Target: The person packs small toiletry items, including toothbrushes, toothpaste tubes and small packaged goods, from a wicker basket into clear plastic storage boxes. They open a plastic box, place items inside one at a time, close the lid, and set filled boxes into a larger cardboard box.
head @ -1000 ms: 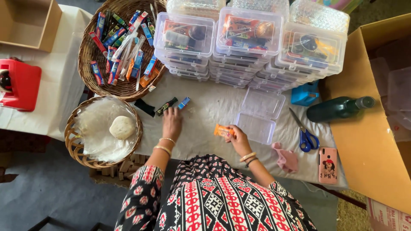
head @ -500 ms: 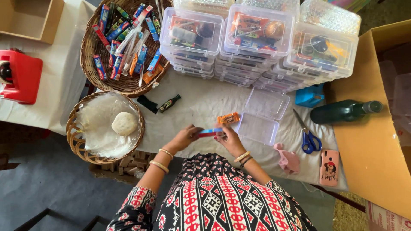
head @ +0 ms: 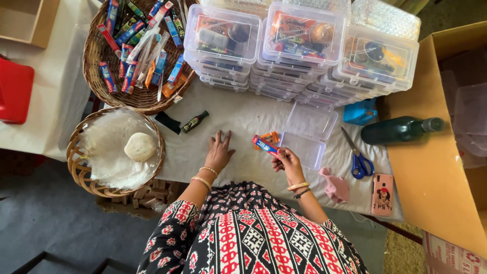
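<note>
My right hand [head: 287, 159] holds a small red and blue toothpaste box [head: 265, 145] just left of an open clear plastic box [head: 307, 135] on the white-covered table. A small orange packet [head: 272, 137] lies behind the toothpaste box. My left hand [head: 219, 150] rests flat on the cloth with its fingers spread and nothing in it. A small dark sachet [head: 195, 122] and a black item [head: 167, 122] lie a little beyond my left hand.
A wicker basket [head: 106, 83] of toothpaste boxes and toothbrushes stands far left; a second basket [head: 83, 175] holds plastic wrap and a pale round soap. Stacks of filled clear boxes [head: 299, 45] line the back. Blue scissors [head: 359, 161], green bottle [head: 401, 130], phone [head: 383, 194], pink cloth [head: 335, 185], cardboard box [head: 431, 167] lie right.
My left hand fetched a toothpaste box from beyond and passed it to my right hand, then settled flat on the cloth. The right hand let the orange packet go and now holds the toothpaste box.
</note>
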